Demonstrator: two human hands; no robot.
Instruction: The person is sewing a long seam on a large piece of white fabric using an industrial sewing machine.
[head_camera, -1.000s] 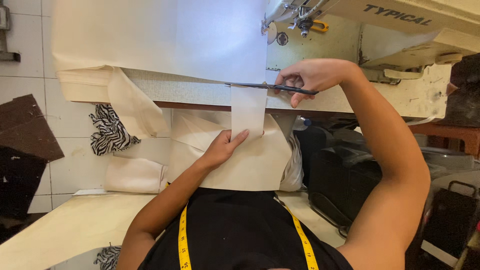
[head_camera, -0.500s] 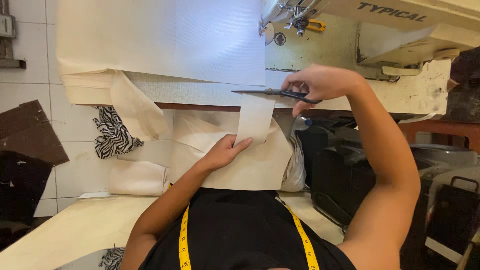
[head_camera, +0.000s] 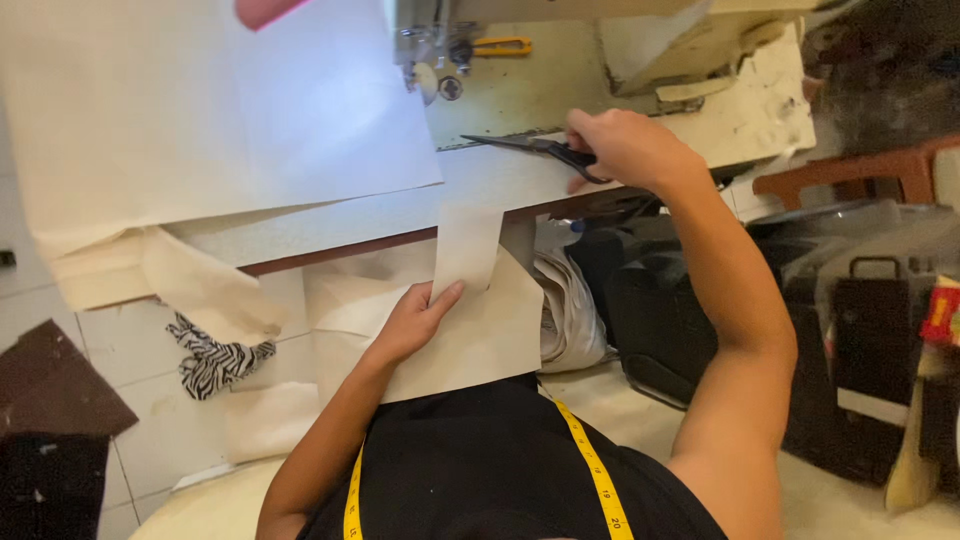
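Scissors (head_camera: 535, 150) have slid rightward along the front edge of the worktop (head_camera: 400, 215) since half a second ago, their blades now lying nearly flat and closed on the pale surface instead of poised over the cloth, and the camera has dipped closer to the sewing machine (head_camera: 560, 70).

From the head camera, the right hand (head_camera: 625, 150) keeps its grip wrapped around the black scissor handles, resting them near the machine's base, apparently to park the tool within reach. The left hand (head_camera: 415, 325) pinches the lower part of a cream fabric strip (head_camera: 467, 245) that hangs down over the worktop's front edge, thumb on top and fingers beneath, holding it taut against a larger cream panel (head_camera: 480, 340) draped across the lap. A broad sheet of the same cream cloth (head_camera: 200, 130) covers the worktop's left half, spilling off its left corner. A yellow measuring tape (head_camera: 590, 460) hangs round the person's neck. Zebra-print cloth (head_camera: 215, 355) lies on the tiled floor (head_camera: 130, 340) below.
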